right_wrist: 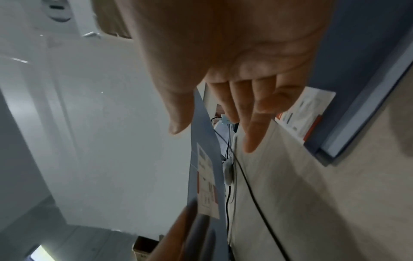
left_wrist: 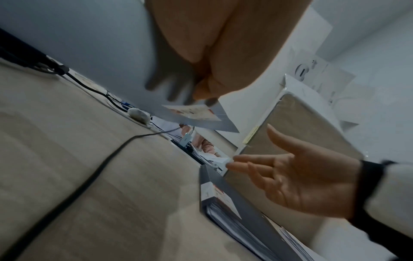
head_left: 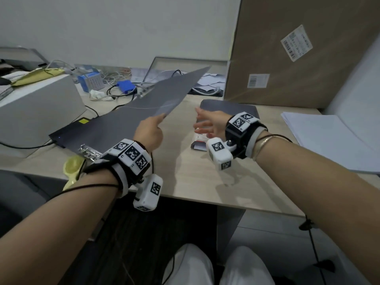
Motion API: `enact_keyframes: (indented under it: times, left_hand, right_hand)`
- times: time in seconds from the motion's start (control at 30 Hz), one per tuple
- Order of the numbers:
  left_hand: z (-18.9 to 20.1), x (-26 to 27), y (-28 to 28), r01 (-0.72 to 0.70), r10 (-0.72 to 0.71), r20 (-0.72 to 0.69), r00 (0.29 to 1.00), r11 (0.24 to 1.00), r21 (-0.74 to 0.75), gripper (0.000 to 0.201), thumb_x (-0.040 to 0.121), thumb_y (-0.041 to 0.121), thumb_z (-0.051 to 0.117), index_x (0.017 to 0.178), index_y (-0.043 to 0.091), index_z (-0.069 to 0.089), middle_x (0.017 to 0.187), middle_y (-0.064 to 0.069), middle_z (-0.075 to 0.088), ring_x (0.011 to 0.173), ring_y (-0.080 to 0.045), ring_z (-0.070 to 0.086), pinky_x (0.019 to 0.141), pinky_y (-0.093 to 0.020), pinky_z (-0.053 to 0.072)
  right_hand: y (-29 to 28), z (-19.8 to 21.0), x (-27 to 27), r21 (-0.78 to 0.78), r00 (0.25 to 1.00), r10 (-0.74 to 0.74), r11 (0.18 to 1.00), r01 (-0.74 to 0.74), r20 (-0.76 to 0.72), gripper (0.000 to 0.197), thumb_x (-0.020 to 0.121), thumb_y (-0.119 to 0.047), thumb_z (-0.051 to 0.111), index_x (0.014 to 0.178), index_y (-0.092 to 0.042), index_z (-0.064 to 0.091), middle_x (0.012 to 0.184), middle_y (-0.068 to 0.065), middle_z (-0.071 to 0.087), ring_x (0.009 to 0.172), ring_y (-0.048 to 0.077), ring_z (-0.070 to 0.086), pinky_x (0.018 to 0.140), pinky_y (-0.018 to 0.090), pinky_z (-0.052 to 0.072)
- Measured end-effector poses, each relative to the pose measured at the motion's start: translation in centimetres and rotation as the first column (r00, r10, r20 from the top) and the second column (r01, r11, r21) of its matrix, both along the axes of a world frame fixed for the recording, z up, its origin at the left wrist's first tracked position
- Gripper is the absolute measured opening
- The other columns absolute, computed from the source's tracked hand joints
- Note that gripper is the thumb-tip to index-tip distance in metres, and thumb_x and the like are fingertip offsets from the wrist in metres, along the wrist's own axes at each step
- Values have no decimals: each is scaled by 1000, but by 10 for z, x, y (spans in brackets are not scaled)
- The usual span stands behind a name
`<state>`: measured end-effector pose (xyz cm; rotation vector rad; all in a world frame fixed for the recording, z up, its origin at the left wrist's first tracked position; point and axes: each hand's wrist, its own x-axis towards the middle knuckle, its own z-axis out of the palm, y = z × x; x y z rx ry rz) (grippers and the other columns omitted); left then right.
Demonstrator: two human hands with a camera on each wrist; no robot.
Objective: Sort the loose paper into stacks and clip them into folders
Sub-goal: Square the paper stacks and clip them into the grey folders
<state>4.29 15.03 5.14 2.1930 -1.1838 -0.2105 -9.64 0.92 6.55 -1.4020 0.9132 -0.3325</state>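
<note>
A dark grey ring folder [head_left: 115, 124] lies open on the desk, its metal clip [head_left: 89, 152] near the front edge. My left hand [head_left: 159, 120] pinches the corner of its raised cover [head_left: 164, 93]. In the left wrist view the cover [left_wrist: 201, 121] bears a red-and-white label, with my fingers [left_wrist: 205, 88] on its edge. My right hand [head_left: 205, 125] hovers open, fingers spread, above a second grey folder [head_left: 232, 109] that lies closed with a labelled spine [head_left: 198, 144]. The right wrist view shows this hand [right_wrist: 241, 106] holding nothing. A stack of white paper [head_left: 327, 138] rests at the right.
A large cardboard box [head_left: 298, 48] stands behind the second folder. A white box [head_left: 37, 103] sits at the left, with a yellow object [head_left: 72, 167] at the desk's front edge. Cables and a blue device [head_left: 125, 86] clutter the back.
</note>
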Motion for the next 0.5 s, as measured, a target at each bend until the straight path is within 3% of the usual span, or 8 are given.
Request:
enact_keyframes:
  times: [0.13, 0.27, 0.33, 0.43, 0.5]
  left_hand:
    - [-1, -13, 11, 72, -72, 13, 997, 997, 33, 65, 87, -9, 30, 144, 19, 43, 148, -9, 44, 135, -26, 41, 104, -29, 36]
    - [-3, -19, 17, 115, -116, 45, 992, 993, 27, 66, 86, -11, 30, 141, 22, 47, 145, -7, 48, 131, -26, 46, 102, -31, 39]
    - [-1, -20, 20, 124, -125, 63, 990, 992, 21, 65, 86, -11, 31, 140, 21, 48, 143, -8, 51, 129, -28, 48, 101, -31, 39]
    - [4, -20, 25, 122, -123, 81, 989, 992, 15, 65, 87, -10, 32, 139, 24, 50, 139, -8, 55, 122, -29, 53, 94, -31, 42]
    - [7, -20, 27, 125, -125, 95, 988, 992, 12, 65, 86, -10, 33, 138, 26, 51, 136, -8, 58, 119, -28, 55, 91, -31, 43]
  right_hand:
    - [0, 9, 11, 144, 996, 27, 989, -39, 82, 58, 84, -57, 56, 117, -10, 48, 107, 13, 69, 75, 15, 68, 40, 17, 45]
    - [0, 15, 23, 163, 998, 10, 986, -20, 58, 24, 96, -25, 50, 112, -8, 52, 66, 9, 73, 47, 8, 66, 36, 13, 42]
    - [2, 17, 27, 160, 998, 0, 987, -9, 57, 22, 97, -17, 45, 116, -7, 52, 60, 9, 71, 45, 9, 65, 33, 12, 39]
    - [7, 22, 30, 166, 995, -3, 986, -14, 104, 18, 97, -27, 47, 102, -11, 55, 60, 8, 71, 47, 10, 66, 37, 14, 43]
    - [13, 25, 29, 150, 995, 2, 988, -17, 95, 19, 97, -26, 49, 105, -10, 57, 59, 7, 71, 46, 9, 66, 37, 13, 43]
